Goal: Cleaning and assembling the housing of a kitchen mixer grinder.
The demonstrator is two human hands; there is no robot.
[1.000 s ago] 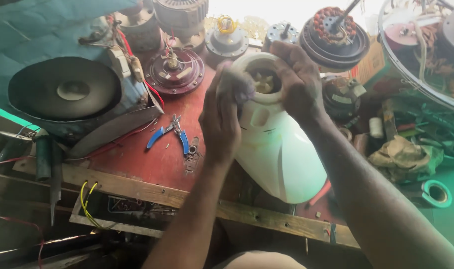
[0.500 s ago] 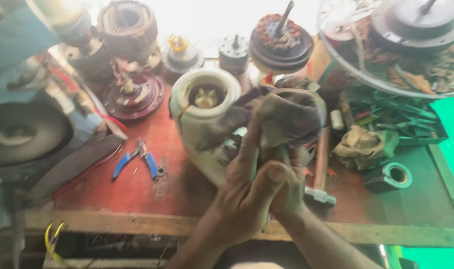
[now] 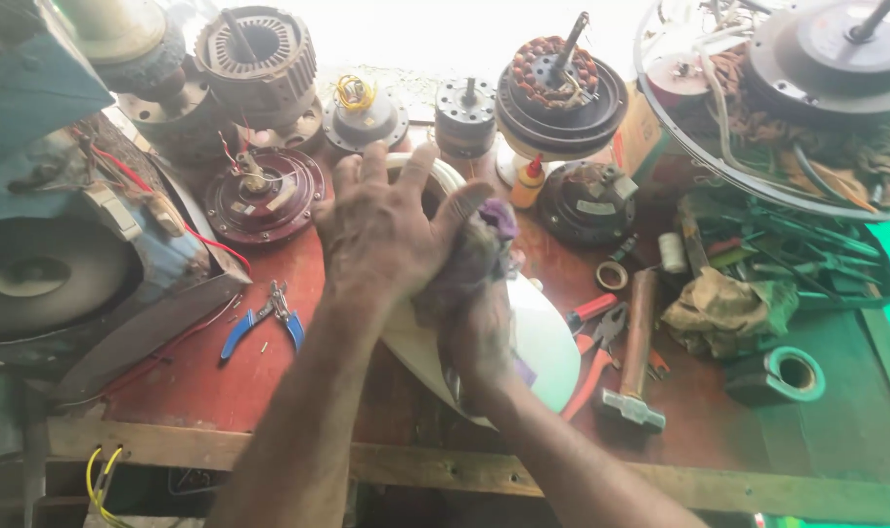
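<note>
- Head view: smooth white plastic rounded housing (image 3: pixel 547 357) lies centre frame on the red-brown wooden bench (image 3: pixel 249 391), round opening up top.
- Left hand (image 3: pixel 386 230) spread over that opening.
- Right hand (image 3: pixel 479 328) clamps a purple-grey crumpled rag (image 3: pixel 474 259) against the housing.
- Blue-handled pliers (image 3: pixel 264 323) left of it.

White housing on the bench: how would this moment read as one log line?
left hand: spread on white housing | right hand: pressing purple cloth to it | blue pliers: left | hammer: right

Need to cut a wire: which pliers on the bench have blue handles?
The small blue-handled pliers left of the left hand; the pliers beside the hammer have red-orange handles.
</note>
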